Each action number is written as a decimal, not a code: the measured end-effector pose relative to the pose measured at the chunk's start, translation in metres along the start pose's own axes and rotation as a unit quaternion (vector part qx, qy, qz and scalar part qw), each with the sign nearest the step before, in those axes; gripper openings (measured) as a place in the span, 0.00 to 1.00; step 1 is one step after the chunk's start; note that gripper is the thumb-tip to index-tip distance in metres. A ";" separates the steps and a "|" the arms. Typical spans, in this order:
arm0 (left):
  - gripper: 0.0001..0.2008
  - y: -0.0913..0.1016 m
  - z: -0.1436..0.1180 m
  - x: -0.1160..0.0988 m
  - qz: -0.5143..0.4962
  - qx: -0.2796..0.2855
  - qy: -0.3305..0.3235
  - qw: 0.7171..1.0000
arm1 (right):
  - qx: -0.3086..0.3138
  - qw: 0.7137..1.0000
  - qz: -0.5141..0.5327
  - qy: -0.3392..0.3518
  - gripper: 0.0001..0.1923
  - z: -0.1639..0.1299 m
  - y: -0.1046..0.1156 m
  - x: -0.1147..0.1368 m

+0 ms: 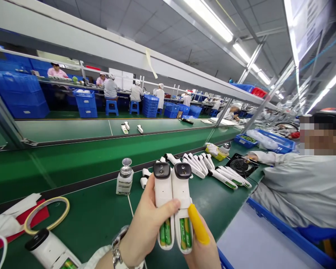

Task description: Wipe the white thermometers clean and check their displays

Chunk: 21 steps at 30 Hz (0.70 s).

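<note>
Two white infrared thermometers are held upright side by side, their black sensor heads up and green batteries showing in the uncovered handles. My left hand (148,220) is closed round the left thermometer (164,194), its thumb reaching across to the right one. Behind the right thermometer (182,190) my right hand (203,239) is wrapped, with a yellow finger cot (198,224) on its thumb. At the lower left lies another thermometer (53,248) with batteries in it. Several more white thermometers (197,164) rest in a row beyond my hands.
A pump bottle (125,179) stands left of my hands. Farther left lies a tape roll (65,213) on red material. To the right, a co-worker's sleeve (291,179) reaches toward a black fan (239,164). A blue-rimmed bin (280,228) sits at the lower right. A conveyor belt (72,129) runs behind.
</note>
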<state>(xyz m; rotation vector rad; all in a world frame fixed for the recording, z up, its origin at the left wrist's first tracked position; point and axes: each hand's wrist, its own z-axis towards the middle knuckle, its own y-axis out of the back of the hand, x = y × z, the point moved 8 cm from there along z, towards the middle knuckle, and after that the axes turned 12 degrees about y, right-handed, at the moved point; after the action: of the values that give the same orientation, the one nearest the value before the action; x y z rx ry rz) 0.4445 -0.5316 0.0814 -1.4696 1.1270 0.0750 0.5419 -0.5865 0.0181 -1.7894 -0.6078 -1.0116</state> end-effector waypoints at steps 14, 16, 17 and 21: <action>0.21 0.017 0.000 -0.006 -0.049 -0.072 -0.026 0.996 | -0.005 0.993 -0.107 0.054 0.24 -0.004 0.021 -0.008; 0.20 0.013 -0.001 -0.006 -0.080 -0.042 -0.018 0.996 | -0.018 0.995 -0.080 0.064 0.24 -0.002 0.019 -0.004; 0.20 0.010 -0.002 -0.007 -0.088 -0.026 -0.015 0.996 | -0.025 0.995 -0.071 0.071 0.23 -0.001 0.020 -0.002; 0.23 0.003 -0.004 -0.005 -0.083 0.008 0.007 0.996 | -0.022 0.993 -0.078 0.085 0.23 0.007 0.028 0.001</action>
<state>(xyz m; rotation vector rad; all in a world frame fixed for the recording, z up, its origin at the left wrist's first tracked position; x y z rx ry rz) 0.4383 -0.5312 0.0834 -1.5464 1.0107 -0.0605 0.5666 -0.5918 0.0040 -1.6925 -0.6296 -1.2781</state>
